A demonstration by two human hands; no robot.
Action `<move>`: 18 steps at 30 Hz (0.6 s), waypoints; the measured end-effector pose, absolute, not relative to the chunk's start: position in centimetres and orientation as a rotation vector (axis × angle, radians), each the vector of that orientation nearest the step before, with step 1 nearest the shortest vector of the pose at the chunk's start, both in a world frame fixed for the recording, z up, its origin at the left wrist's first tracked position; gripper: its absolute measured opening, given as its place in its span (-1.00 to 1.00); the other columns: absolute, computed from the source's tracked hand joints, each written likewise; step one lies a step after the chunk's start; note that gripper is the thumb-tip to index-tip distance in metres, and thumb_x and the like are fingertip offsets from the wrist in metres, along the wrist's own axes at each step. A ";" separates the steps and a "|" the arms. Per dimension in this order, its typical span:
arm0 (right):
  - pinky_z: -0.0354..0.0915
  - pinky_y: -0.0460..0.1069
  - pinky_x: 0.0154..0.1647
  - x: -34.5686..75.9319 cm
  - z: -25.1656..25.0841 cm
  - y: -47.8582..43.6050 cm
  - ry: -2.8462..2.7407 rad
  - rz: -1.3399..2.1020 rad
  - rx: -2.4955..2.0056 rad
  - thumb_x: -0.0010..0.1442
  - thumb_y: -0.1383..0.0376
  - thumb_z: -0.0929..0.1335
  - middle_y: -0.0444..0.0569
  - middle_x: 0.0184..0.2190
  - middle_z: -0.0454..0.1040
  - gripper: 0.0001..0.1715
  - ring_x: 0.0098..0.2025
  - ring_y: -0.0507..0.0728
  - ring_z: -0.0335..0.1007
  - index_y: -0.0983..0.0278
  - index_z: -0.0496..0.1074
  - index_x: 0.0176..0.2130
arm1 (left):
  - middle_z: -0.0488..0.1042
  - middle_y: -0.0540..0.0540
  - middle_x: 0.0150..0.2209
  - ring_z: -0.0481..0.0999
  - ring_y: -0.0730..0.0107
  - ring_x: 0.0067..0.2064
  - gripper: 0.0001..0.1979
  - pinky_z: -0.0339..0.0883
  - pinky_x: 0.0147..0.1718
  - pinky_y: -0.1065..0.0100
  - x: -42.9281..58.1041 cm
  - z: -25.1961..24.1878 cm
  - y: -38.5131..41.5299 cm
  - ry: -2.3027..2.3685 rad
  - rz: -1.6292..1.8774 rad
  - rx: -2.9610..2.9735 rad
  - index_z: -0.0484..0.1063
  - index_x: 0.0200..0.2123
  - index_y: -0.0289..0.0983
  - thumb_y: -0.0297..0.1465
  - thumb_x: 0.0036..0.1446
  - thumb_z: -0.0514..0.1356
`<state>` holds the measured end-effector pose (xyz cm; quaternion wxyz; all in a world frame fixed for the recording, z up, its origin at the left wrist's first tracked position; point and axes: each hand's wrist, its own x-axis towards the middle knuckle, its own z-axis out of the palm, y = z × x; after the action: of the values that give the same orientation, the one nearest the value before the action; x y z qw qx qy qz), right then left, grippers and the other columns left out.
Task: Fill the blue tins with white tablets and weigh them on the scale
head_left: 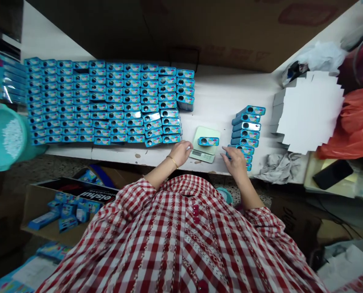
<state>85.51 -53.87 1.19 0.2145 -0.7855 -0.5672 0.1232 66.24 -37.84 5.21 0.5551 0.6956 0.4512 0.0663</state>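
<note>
A small blue box (pixel 208 141) stands on the pale green kitchen scale (pixel 213 132), its printed end facing up. Left of the scale is my left hand (pixel 180 154), fingertips pinched together; a tiny whitish spot shows at them, too small to name. My right hand (pixel 235 162) is on the other side, thumb and fingers apart with nothing seen between them. It is close to a short column of blue boxes (pixel 245 134), and partly covers the lower ones. Many more blue boxes (pixel 114 97) stand packed in columns to the left.
A turquoise basin (pixel 24 150) with small white pieces stands at far left. A large cardboard box (pixel 181 32) borders the back. Stacked white card (pixel 311 112), crumpled paper (pixel 279 167) and a dark phone (pixel 333 174) are at right. An open carton (pixel 35 203) with blue boxes sits lower left.
</note>
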 end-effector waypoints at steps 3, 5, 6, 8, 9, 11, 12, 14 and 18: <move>0.27 0.11 -0.13 85.0 1.1 -54.9 -1.548 0.345 -2.149 0.20 0.19 0.21 0.06 -0.22 0.48 -0.65 -0.13 0.21 0.34 0.25 0.40 -0.08 | 0.35 -0.12 -0.34 0.37 0.24 -0.20 -0.84 0.16 -0.08 0.26 69.4 5.5 -37.7 0.944 0.020 1.932 0.43 -0.44 -0.26 -0.60 -0.04 0.11; 0.27 0.12 -0.13 84.8 1.2 -55.6 -1.529 0.348 -2.142 0.20 0.20 0.21 0.06 -0.22 0.48 -0.65 -0.12 0.21 0.34 0.25 0.40 -0.08 | 0.33 -0.14 -0.30 0.37 0.25 -0.20 -0.81 0.16 -0.09 0.27 70.9 5.2 -37.7 0.890 -0.045 2.047 0.42 -0.39 -0.27 -0.61 0.00 0.07; 0.27 0.12 -0.12 84.7 1.3 -56.0 -1.518 0.353 -2.143 0.21 0.20 0.21 0.06 -0.21 0.48 -0.65 -0.12 0.21 0.34 0.24 0.40 -0.08 | 0.32 -0.15 -0.29 0.37 0.25 -0.21 -0.80 0.17 -0.10 0.27 71.4 5.0 -37.8 0.876 -0.065 2.089 0.42 -0.37 -0.28 -0.61 0.02 0.05; 0.27 0.12 -0.12 84.7 1.3 -56.7 -1.491 0.355 -2.148 0.21 0.20 0.21 0.06 -0.20 0.48 -0.66 -0.12 0.20 0.34 0.23 0.40 -0.07 | 0.30 -0.16 -0.27 0.37 0.25 -0.20 -0.78 0.17 -0.11 0.27 71.9 4.6 -37.8 0.860 -0.089 2.150 0.42 -0.35 -0.29 -0.61 0.05 0.02; 0.27 0.12 -0.11 84.7 1.3 -57.0 -1.479 0.353 -2.150 0.21 0.20 0.21 0.06 -0.20 0.48 -0.66 -0.12 0.20 0.34 0.23 0.40 -0.07 | 0.29 -0.17 -0.28 0.36 0.25 -0.19 -0.78 0.17 -0.11 0.27 72.1 4.4 -37.7 0.856 -0.097 2.168 0.42 -0.35 -0.29 -0.61 0.05 0.02; 0.27 0.13 -0.11 84.8 1.2 -57.6 -1.458 0.348 -2.151 0.20 0.21 0.22 0.06 -0.20 0.48 -0.66 -0.12 0.20 0.35 0.22 0.40 -0.08 | 0.28 -0.17 -0.29 0.35 0.23 -0.17 -0.78 0.16 -0.10 0.28 72.2 4.2 -37.7 0.843 -0.111 2.193 0.42 -0.37 -0.29 -0.62 0.05 0.02; 0.27 0.13 -0.10 84.9 1.1 -57.8 -1.450 0.346 -2.151 0.20 0.21 0.22 0.05 -0.20 0.48 -0.67 -0.12 0.19 0.35 0.22 0.40 -0.08 | 0.28 -0.17 -0.29 0.34 0.23 -0.16 -0.77 0.16 -0.10 0.28 72.2 4.2 -37.7 0.832 -0.116 2.203 0.42 -0.37 -0.29 -0.62 0.05 0.01; 0.27 0.13 -0.09 85.1 1.1 -58.1 -1.440 0.341 -2.149 0.20 0.21 0.22 0.05 -0.19 0.48 -0.67 -0.11 0.19 0.35 0.22 0.40 -0.08 | 0.28 -0.18 -0.27 0.34 0.22 -0.15 -0.77 0.15 -0.08 0.27 72.2 4.2 -37.6 0.813 -0.118 2.212 0.42 -0.36 -0.28 -0.63 0.06 0.01; 0.27 0.11 -0.08 85.4 1.1 -58.2 -1.431 0.326 -2.151 0.20 0.21 0.22 0.05 -0.19 0.48 -0.68 -0.11 0.18 0.36 0.24 0.41 -0.10 | 0.28 -0.19 -0.23 0.33 0.20 -0.14 -0.79 0.14 -0.07 0.24 72.2 4.4 -37.4 0.817 -0.134 2.235 0.42 -0.31 -0.28 -0.59 0.06 0.03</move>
<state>85.36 -58.20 1.11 0.2655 -0.7964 -0.5298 0.1207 72.25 -37.44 4.41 0.3703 0.8711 0.3184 -0.0523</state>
